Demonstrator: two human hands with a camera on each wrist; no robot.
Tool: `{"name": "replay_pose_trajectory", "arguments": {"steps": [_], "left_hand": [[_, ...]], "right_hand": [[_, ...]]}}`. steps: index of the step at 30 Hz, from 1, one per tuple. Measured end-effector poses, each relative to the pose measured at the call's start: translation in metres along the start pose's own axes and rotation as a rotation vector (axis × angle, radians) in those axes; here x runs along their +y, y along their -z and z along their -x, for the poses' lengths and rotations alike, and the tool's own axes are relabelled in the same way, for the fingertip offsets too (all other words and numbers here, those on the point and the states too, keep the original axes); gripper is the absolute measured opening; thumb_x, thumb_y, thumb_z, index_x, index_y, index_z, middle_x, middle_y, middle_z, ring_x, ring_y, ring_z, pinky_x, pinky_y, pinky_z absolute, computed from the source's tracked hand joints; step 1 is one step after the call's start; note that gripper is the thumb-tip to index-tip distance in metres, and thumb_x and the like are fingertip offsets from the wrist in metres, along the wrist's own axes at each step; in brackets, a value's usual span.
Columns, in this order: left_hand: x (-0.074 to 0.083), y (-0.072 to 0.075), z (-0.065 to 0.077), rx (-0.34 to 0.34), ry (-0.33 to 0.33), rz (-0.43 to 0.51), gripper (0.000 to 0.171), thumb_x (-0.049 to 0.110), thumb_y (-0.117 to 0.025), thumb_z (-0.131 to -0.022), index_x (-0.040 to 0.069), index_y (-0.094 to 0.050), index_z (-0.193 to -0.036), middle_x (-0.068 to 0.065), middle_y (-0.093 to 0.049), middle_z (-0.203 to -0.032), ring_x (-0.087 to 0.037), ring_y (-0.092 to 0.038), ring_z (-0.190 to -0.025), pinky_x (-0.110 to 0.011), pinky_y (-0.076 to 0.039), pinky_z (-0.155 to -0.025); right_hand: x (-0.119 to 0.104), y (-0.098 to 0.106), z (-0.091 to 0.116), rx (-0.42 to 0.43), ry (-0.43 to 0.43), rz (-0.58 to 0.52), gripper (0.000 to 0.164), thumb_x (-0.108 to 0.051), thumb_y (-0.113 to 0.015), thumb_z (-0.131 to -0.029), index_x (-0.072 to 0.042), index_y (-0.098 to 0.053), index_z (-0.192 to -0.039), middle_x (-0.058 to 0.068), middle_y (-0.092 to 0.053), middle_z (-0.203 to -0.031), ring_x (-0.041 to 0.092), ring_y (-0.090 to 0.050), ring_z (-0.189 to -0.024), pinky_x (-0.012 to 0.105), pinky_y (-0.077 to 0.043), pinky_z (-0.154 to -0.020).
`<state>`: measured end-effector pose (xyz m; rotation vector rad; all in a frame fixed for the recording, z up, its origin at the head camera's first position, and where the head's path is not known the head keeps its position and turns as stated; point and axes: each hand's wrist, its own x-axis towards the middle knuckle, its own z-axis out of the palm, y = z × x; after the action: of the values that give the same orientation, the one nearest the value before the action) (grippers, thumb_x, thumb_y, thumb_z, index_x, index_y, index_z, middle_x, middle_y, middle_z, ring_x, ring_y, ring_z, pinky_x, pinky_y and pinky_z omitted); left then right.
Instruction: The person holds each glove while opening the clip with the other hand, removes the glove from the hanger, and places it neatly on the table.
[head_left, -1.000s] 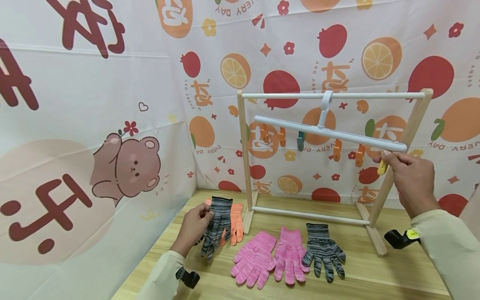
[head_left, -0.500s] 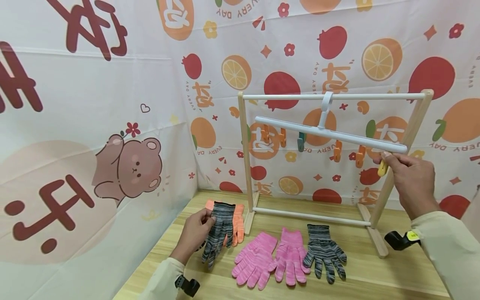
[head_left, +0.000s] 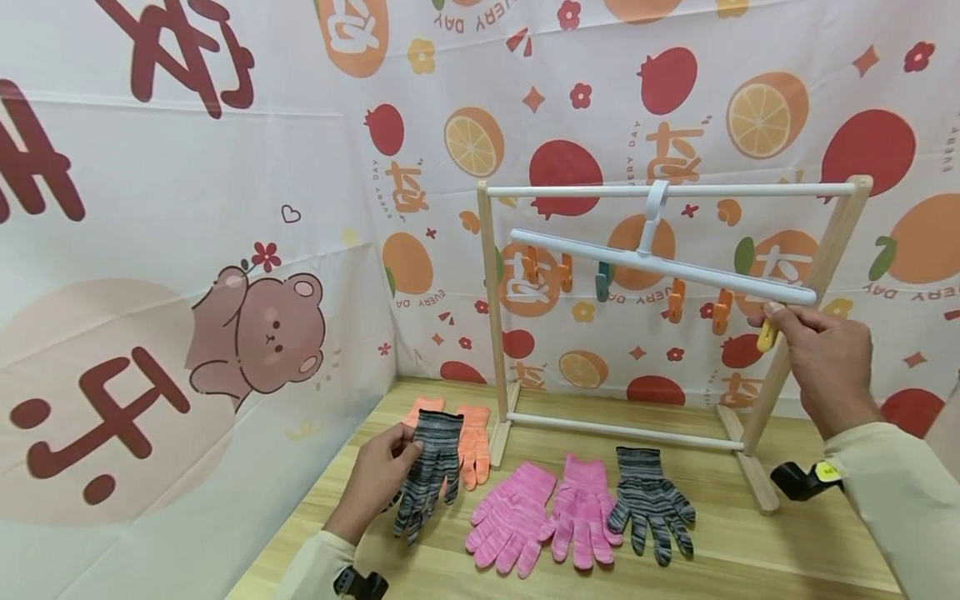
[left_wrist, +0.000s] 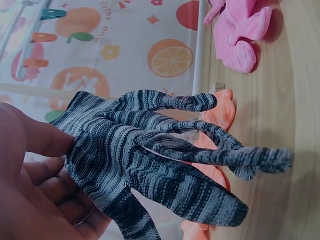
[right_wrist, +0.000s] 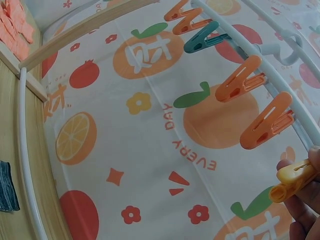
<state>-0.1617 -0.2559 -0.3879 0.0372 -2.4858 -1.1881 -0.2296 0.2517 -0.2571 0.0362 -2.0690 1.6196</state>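
My left hand (head_left: 378, 467) pinches a grey-and-black striped knit glove (head_left: 431, 467) near its cuff, between thumb and fingers. In the left wrist view the striped glove (left_wrist: 135, 145) hangs with its fingers spread above the table. Under the right end of a white clip hanger (head_left: 697, 273), my right hand (head_left: 836, 362) pinches a yellow clothespin (head_left: 766, 336). Seen from the right wrist, the yellow clothespin (right_wrist: 295, 180) sits between thumb and fingers, close below the bar. Orange clothespins (head_left: 676, 302) and a teal one (head_left: 602, 282) hang from the same hanger, which tilts down to the right.
The hanger hooks over the top rod of a wooden rack (head_left: 491, 325). Orange gloves (head_left: 474, 442) lie at the rack's left foot, partly behind the held glove. Two pink gloves (head_left: 513, 521) and another striped glove (head_left: 651, 500) lie on the wooden table (head_left: 735, 550).
My left hand has shifted slightly down and left with the striped glove, so more of the orange gloves shows. My right hand stays at the yellow clothespin.
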Motion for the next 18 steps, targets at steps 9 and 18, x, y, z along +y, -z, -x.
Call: {"name": "replay_pose_trajectory", "arguments": {"steps": [9, 18], "left_hand": [[-0.0006, 0.0010, 0.0038, 0.001, -0.003, -0.006, 0.004, 0.006, -0.064, -0.097, 0.005, -0.063, -0.093, -0.001, -0.050, -0.073, -0.016, -0.045, -0.063, -0.030, -0.038, -0.061], [-0.0016, 0.0013, 0.0096, -0.022, 0.013, 0.013, 0.006, 0.007, -0.065, -0.096, 0.007, -0.062, -0.091, 0.000, -0.049, -0.072, -0.016, -0.045, -0.064, -0.030, -0.038, -0.064]], "right_hand": [[-0.0001, 0.0001, -0.0002, 0.011, -0.007, 0.000, 0.057, -0.048, -0.061, -0.098, -0.006, -0.064, -0.137, -0.016, -0.076, -0.095, 0.010, -0.044, -0.118, 0.039, -0.027, -0.110], [0.0004, 0.0001, -0.0008, 0.000, -0.026, -0.016, 0.057, -0.047, -0.061, -0.099, -0.007, -0.061, -0.139, -0.018, -0.075, -0.093, 0.009, -0.044, -0.119, 0.041, -0.025, -0.110]]}}
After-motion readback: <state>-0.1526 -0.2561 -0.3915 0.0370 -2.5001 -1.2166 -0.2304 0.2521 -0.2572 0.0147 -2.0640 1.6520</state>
